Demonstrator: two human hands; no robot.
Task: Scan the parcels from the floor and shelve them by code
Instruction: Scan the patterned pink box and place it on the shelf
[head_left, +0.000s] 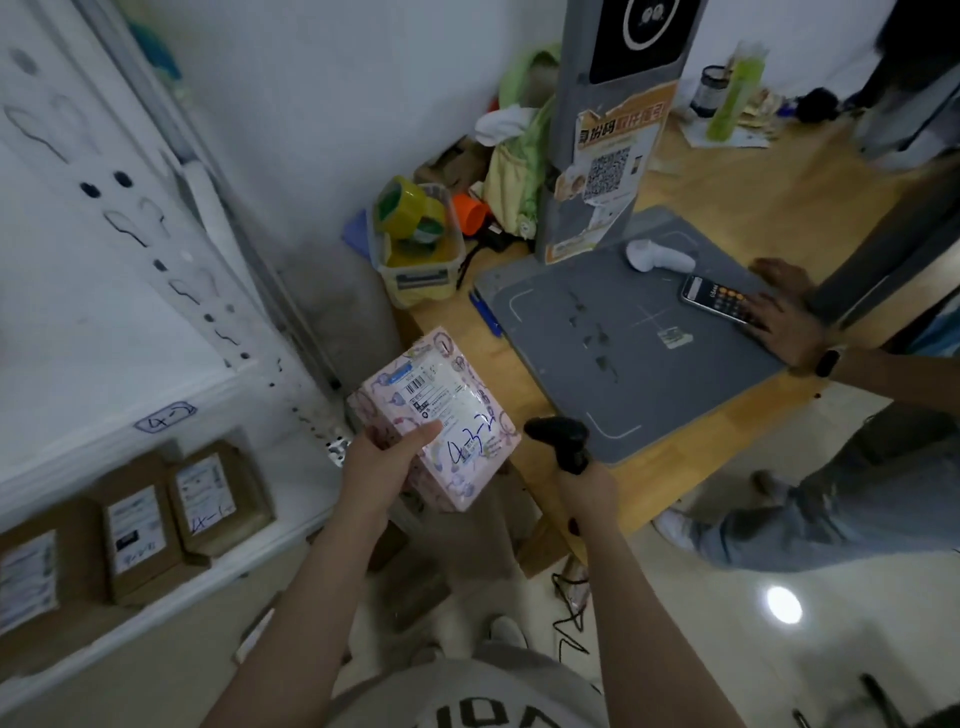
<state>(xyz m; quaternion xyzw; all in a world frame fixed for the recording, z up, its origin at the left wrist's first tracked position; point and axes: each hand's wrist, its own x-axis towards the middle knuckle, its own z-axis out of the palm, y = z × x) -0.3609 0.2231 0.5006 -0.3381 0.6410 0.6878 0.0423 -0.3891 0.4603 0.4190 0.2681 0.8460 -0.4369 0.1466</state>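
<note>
Fingers (415, 437) of the left hand (382, 470) clamp the pink patterned soft parcel (452, 400), label up; right hand (592, 493) grips the black handheld scanner (561, 436) just right of it.

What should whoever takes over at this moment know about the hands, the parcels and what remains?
Left hand grips the pink parcel, label up, with a code handwritten on it in blue.
Right hand grips the black scanner, beside the parcel.
Brown parcels with handwritten codes already lie on the white shelf to the left.
Left to do: shelve the pink parcel by its code. Whether it has been scanned cannot be told, and anything on the floor is too blurred to judge.
</note>
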